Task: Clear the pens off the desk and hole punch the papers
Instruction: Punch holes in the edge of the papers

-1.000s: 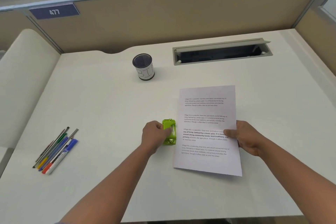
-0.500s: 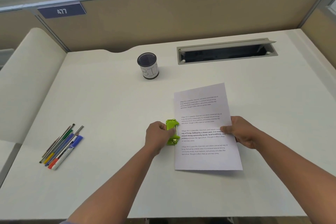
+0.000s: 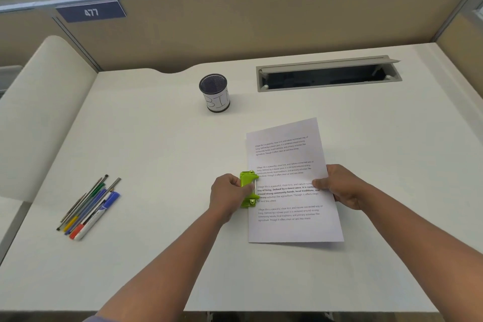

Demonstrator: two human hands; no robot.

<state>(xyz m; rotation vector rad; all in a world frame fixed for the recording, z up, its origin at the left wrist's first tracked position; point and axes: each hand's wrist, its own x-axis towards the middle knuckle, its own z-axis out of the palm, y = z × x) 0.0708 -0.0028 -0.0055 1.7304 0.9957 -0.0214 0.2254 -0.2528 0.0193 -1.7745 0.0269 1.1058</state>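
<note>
Green punch [image 3: 248, 188] gripped by left hand [image 3: 229, 195]; right hand [image 3: 339, 185] pinches paper [image 3: 292, 180]; cup [image 3: 214, 93] reads "BIN"

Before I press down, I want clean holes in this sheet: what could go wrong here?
The paper lies skewed to the green hole punch, so the holes may land crooked. The right hand pinches only the far edge, so the sheet could slip out of the slot as the left hand squeezes. The punch sits close to the printed text, so holes might clip words.
</note>
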